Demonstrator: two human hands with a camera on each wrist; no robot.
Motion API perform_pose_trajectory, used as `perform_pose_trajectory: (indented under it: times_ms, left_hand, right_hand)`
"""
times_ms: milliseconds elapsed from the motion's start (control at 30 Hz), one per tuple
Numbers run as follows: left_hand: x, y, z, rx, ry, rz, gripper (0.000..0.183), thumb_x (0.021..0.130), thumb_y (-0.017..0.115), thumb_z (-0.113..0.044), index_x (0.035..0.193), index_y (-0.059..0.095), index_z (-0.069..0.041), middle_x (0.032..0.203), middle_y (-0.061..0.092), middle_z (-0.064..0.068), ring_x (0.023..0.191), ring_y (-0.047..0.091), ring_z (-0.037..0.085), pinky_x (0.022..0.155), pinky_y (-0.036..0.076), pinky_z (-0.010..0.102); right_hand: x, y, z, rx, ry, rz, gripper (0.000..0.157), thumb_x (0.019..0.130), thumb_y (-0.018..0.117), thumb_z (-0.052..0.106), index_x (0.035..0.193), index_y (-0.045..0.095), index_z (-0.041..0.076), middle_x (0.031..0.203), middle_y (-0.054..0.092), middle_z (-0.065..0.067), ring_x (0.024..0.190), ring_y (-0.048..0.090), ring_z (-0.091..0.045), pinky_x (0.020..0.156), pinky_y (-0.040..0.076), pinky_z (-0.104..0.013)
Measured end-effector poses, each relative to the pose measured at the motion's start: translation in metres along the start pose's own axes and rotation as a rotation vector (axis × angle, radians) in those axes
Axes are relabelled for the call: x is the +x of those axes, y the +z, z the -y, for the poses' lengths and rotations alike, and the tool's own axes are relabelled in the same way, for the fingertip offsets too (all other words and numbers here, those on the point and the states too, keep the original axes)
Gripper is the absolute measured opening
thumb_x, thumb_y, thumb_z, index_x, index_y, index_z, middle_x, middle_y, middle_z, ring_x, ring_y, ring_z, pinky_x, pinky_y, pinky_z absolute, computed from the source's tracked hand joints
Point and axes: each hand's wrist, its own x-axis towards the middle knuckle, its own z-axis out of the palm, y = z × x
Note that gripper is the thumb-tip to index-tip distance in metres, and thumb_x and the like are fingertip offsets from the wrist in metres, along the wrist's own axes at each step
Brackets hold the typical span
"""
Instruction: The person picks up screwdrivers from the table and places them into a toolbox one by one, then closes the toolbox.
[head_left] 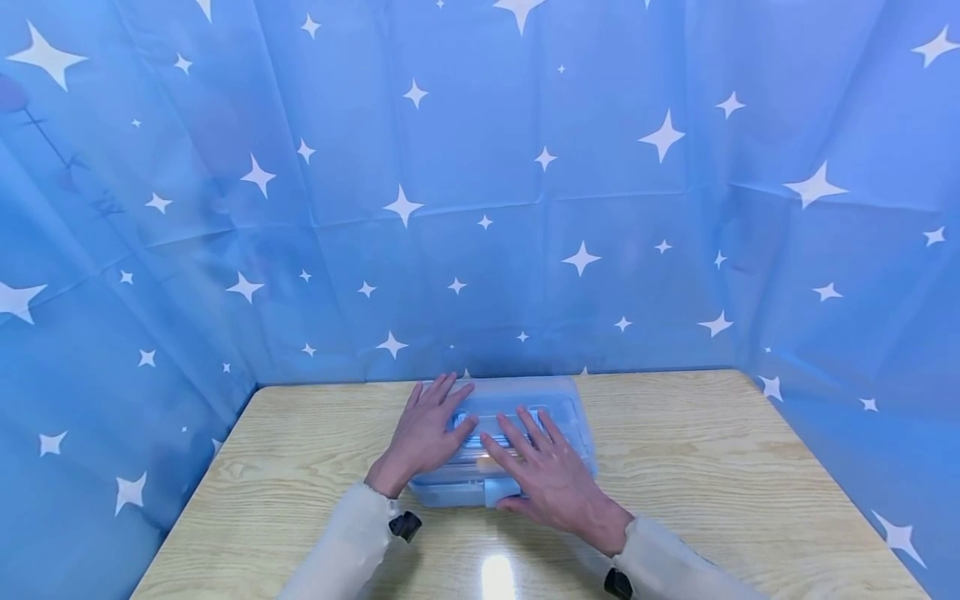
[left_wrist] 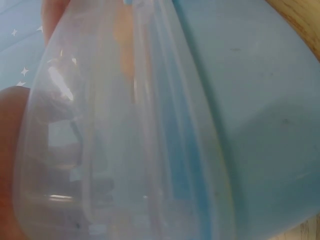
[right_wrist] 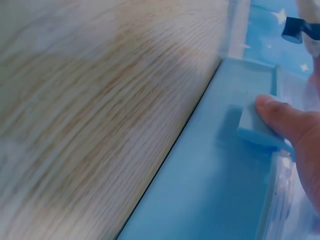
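A light-blue plastic box [head_left: 450, 497] with a clear lid [head_left: 525, 390] sits near the far edge of the table. My left hand [head_left: 427, 429] rests on the lid's left side, its fingers spread. Over the right front part of the lid lies my right hand [head_left: 551, 479], fingers also spread. Its thumb [right_wrist: 277, 115] presses on the light-blue front latch [right_wrist: 252, 129]. In the left wrist view, the lid [left_wrist: 65, 140] and blue base [left_wrist: 265, 100] fill most of the picture. What lies inside the box is too blurred to tell.
The box stands on a light wood-grain table [head_left: 712, 467]. Behind it and at both sides hangs a blue curtain [head_left: 480, 242] with white stars. Each sleeve has a black wrist device [head_left: 406, 526] at the cuff.
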Motion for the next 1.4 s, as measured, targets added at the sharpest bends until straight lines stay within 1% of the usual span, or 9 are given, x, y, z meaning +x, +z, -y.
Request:
perform_pose_trajectory:
  times_ms: [267, 467, 700, 867, 1067, 1167, 1233, 1400]
  left_hand:
    - [0.0001, 0.0012, 0.0021, 0.01, 0.004, 0.014, 0.055, 0.101, 0.049, -0.043, 0.149, 0.046, -0.017, 0.159, 0.032, 0.013, 0.15, 0.024, 0.033, 0.121, 0.012, 0.058]
    - [-0.0004, 0.002, 0.0027, 0.019, 0.004, 0.014, 0.055, 0.101, 0.049, -0.043, 0.149, 0.046, -0.017, 0.159, 0.032, 0.013, 0.149, 0.024, 0.033, 0.121, 0.013, 0.059]
    - [0.0001, 0.0013, 0.002, 0.01, 0.004, 0.024, 0.055, 0.101, 0.048, -0.044, 0.149, 0.046, -0.017, 0.16, 0.031, 0.012, 0.15, 0.023, 0.032, 0.122, 0.011, 0.058]
    - [-0.0007, 0.0012, 0.001, 0.011, -0.007, 0.031, 0.055, 0.101, 0.049, -0.044, 0.15, 0.046, -0.018, 0.16, 0.031, 0.012, 0.151, 0.021, 0.03, 0.122, 0.011, 0.058]
    - [0.0008, 0.0001, 0.0029, 0.014, -0.004, 0.028, 0.055, 0.101, 0.049, -0.043, 0.149, 0.047, -0.017, 0.16, 0.032, 0.013, 0.15, 0.022, 0.031, 0.121, 0.012, 0.058]
    - [0.0007, -0.0007, 0.004, 0.006, -0.008, 0.016, 0.054, 0.101, 0.049, -0.042, 0.148, 0.047, -0.016, 0.159, 0.033, 0.014, 0.15, 0.022, 0.031, 0.121, 0.013, 0.058]
    - [0.0005, -0.0004, 0.0055, -0.002, -0.003, -0.003, 0.053, 0.101, 0.05, -0.04, 0.147, 0.049, -0.014, 0.157, 0.035, 0.016, 0.149, 0.024, 0.033, 0.121, 0.014, 0.059]
    - [-0.0013, -0.0005, 0.0092, -0.032, 0.031, -0.062, 0.051, 0.101, 0.052, -0.036, 0.145, 0.051, -0.01, 0.153, 0.041, 0.019, 0.146, 0.031, 0.037, 0.119, 0.02, 0.06]
  right_hand:
    - [0.002, 0.0021, 0.0009, -0.014, 0.005, 0.012, 0.097, 0.075, 0.07, 0.07, 0.15, 0.038, 0.018, 0.151, 0.045, -0.016, 0.138, 0.042, -0.042, 0.109, 0.037, -0.059]
    - [0.0019, 0.0024, 0.0014, -0.035, 0.002, -0.005, 0.096, 0.075, 0.07, 0.07, 0.15, 0.04, 0.018, 0.151, 0.045, -0.016, 0.137, 0.044, -0.042, 0.109, 0.039, -0.058]
    - [0.001, 0.0046, 0.0021, -0.048, 0.002, -0.023, 0.097, 0.073, 0.073, 0.068, 0.149, 0.041, 0.017, 0.149, 0.047, -0.017, 0.136, 0.044, -0.041, 0.109, 0.04, -0.057]
    - [0.0008, 0.0034, 0.0019, -0.032, -0.004, -0.043, 0.099, 0.071, 0.075, 0.068, 0.149, 0.041, 0.018, 0.149, 0.048, -0.016, 0.136, 0.045, -0.042, 0.108, 0.041, -0.058]
    - [0.0029, 0.0039, 0.0013, -0.013, 0.002, -0.047, 0.1, 0.071, 0.075, 0.068, 0.15, 0.04, 0.018, 0.148, 0.048, -0.016, 0.135, 0.045, -0.042, 0.107, 0.041, -0.058]
    - [0.0046, 0.0039, 0.0018, 0.011, 0.008, -0.061, 0.094, 0.075, 0.072, 0.067, 0.15, 0.042, 0.018, 0.149, 0.048, -0.016, 0.135, 0.046, -0.042, 0.107, 0.041, -0.059]
    - [0.0058, 0.0038, 0.0024, 0.032, 0.009, -0.063, 0.089, 0.08, 0.068, 0.065, 0.151, 0.042, 0.018, 0.149, 0.048, -0.016, 0.135, 0.046, -0.042, 0.107, 0.041, -0.06]
    - [0.0075, 0.0014, 0.001, 0.08, 0.021, -0.041, 0.078, 0.09, 0.059, 0.061, 0.152, 0.041, 0.018, 0.152, 0.044, -0.016, 0.136, 0.046, -0.04, 0.107, 0.041, -0.059]
